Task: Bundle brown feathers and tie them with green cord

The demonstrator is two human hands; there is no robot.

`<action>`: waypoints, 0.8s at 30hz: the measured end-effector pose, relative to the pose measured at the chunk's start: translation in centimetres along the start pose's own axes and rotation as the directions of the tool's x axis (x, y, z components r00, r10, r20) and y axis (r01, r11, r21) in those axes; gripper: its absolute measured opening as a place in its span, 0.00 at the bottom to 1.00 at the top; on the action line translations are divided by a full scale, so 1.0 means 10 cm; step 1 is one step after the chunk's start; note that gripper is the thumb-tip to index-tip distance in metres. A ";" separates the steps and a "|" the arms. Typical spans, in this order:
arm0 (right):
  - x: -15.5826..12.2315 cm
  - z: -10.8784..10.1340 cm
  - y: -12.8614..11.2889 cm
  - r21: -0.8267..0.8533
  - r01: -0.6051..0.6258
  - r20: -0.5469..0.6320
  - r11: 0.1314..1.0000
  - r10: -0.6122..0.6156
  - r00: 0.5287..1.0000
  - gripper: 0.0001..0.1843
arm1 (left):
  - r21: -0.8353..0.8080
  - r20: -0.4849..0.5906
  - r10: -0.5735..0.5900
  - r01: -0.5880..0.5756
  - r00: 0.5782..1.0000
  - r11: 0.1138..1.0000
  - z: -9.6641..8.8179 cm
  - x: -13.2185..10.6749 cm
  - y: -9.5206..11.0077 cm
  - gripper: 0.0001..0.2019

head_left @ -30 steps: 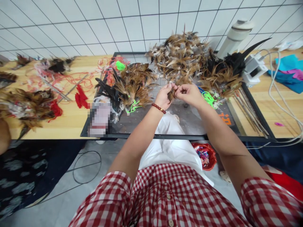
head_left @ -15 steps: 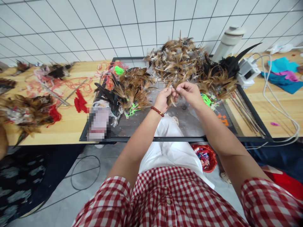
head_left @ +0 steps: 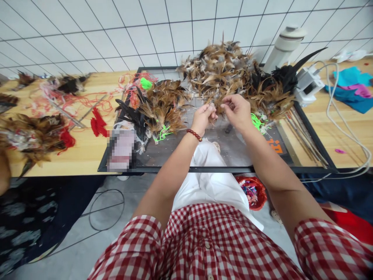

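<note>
My left hand (head_left: 203, 119), with a beaded bracelet at the wrist, is closed in a pinch on a small brown feather with a pale, fluffy end. To its right, a little apart, my right hand (head_left: 237, 112) has thumb and fingers bent together; whatever may be between those fingertips is too small to make out. Just beyond both hands rises a large heap of brown feathers (head_left: 215, 72). Left of my hands lies a feather bunch (head_left: 167, 109) with bright green string (head_left: 162, 133) at its lower end. Near my right wrist is more green string (head_left: 256, 121).
A black-framed board (head_left: 175, 169) lies on the wooden table (head_left: 349, 140). Thin sticks (head_left: 305, 136), a white charger (head_left: 309, 85) and a pale flask (head_left: 284, 46) stand or lie at right. Feathers with red string (head_left: 68, 140) lie left. A red basket (head_left: 264, 198) sits below the table edge.
My right hand has drawn away from my left, slightly to the right and up. My left hand keeps its pinch near the same place. The view has shifted slightly.
</note>
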State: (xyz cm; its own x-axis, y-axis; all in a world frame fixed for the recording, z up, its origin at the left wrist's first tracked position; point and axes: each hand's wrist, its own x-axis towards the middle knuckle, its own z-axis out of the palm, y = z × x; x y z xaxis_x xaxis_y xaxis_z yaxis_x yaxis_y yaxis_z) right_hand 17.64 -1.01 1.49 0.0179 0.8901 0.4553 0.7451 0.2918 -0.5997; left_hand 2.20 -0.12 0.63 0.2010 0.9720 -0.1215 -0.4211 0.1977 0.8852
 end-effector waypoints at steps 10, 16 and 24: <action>-0.04 0.06 0.08 -0.259 0.147 0.339 0.955 -0.052 0.939 0.12 | -0.165 -0.229 0.073 -0.112 0.971 0.980 -0.11 0.09 0.11 0.16; 0.05 0.03 0.11 0.066 -0.107 0.250 0.992 0.088 0.964 0.07 | -0.140 -0.174 0.084 -0.109 0.981 0.984 -0.08 0.06 0.08 0.17; 0.11 -0.03 0.00 0.606 -0.396 0.222 0.690 0.332 0.917 0.16 | -0.072 -0.138 0.087 -0.098 0.987 0.993 -0.03 0.00 0.10 0.14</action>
State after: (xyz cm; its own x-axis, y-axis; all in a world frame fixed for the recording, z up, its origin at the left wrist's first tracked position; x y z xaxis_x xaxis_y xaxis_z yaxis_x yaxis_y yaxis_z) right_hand 17.84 -0.12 2.19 0.1162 0.9906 0.0725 0.1030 0.0606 -0.9928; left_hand 1.50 0.14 1.39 0.0393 0.9937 -0.1047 -0.5010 0.1102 0.8584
